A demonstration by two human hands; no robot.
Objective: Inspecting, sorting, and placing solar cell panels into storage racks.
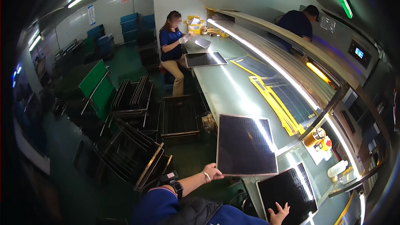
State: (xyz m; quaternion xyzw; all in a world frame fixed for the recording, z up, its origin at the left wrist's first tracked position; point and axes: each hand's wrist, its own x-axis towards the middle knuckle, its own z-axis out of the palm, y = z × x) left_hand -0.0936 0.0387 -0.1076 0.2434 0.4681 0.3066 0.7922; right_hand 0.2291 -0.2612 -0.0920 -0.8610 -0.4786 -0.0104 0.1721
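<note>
My left hand point(213, 172) is closed on the lower left corner of a dark square panel point(246, 145). This panel has a thin pale edge and a glossy, finely patterned face; it is held at the near end of the bench, and a bright light streak crosses its right side. Nearer to me lies a second dark panel point(287, 187) of the same kind. My right hand point(279, 214) is at the lower part of that second panel, with fingers spread; whether it touches the surface I cannot tell.
The long green bench point(225, 87) carries yellow-edged sheets point(277, 104) under a strip light. White bottles point(337, 168) stand at its right. Racks of dark panels point(129, 150) fill the floor to my left. A co-worker point(171, 45) sits at the far end; another person point(296, 25) is behind the bench.
</note>
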